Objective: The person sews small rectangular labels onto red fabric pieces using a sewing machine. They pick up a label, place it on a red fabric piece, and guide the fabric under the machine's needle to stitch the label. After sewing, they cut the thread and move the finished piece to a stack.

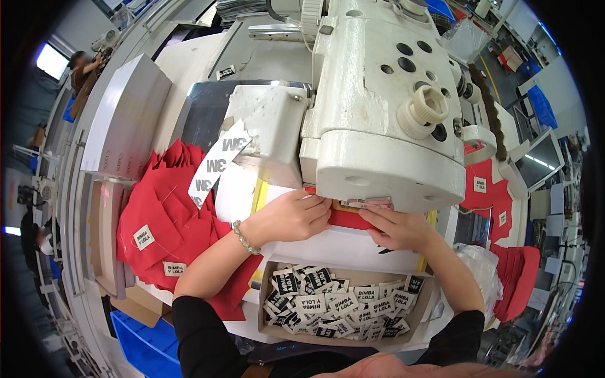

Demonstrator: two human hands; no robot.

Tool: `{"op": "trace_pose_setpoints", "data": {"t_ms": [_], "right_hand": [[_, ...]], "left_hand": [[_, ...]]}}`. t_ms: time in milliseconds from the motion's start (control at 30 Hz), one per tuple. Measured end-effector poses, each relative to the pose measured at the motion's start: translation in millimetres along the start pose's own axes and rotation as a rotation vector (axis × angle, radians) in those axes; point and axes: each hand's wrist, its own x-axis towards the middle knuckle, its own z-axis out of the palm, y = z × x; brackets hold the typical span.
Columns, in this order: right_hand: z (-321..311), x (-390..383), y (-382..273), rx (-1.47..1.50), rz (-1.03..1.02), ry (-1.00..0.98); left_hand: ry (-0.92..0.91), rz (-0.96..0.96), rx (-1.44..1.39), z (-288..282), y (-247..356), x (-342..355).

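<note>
Left grip (296, 216) curled, right grip (398, 229) loosely bent, red cloth (350, 219) between; hold indeterminate. Keep cloth flat, fingertips (365, 213) clear of machine head (391, 167).

painted metal, matt cloth and paperboard around a sewing machine.

the sewing machine head (378, 107) wears smooth, glossy off-white paint over metal, marked with small scuffs; its knurled dial (422, 112) looks like cream plastic. under it, the red cloth panel (350, 218) is matt and smooth, as is the red cloth pile (167, 217). the small labels (343, 305) look like flat matt cloth, lying in a plain, matt cardboard tray (340, 268). the printed strip (217, 160) seems smooth and paper-like. the clear bag (476, 271) is thin, crinkled, shiny plastic; the blue crate (148, 346) is hard plastic. the bracelet (238, 236) has smooth, shiny beads.
</note>
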Motion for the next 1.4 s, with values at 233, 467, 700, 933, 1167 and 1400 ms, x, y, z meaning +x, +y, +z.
{"op": "trace_pose_setpoints", "data": {"t_ms": [233, 467, 700, 933, 1167, 1400], "right_hand": [[-1, 2, -1, 0.007, 0.052, -0.059], [1, -2, 1, -0.101, 0.022, 0.009], [1, -1, 0, -0.032, 0.118, -0.028], [2, -4, 2, -0.075, 0.116, 0.201], [6, -6, 4, -0.094, 0.198, 0.152], [-24, -15, 1, -0.083, 0.313, -0.072]], "left_hand": [[0.053, 0.020, 0.003, 2, -1, 1], [-0.128, -0.077, -0.137, 1, 3, 12], [-0.325, -0.253, -0.239, 8, 6, 9], [-0.230, -0.225, -0.143, 12, 10, 7], [-0.086, -0.120, -0.072, 5, 9, 9], [0.117, 0.010, -0.001, 5, 6, 5]]}}
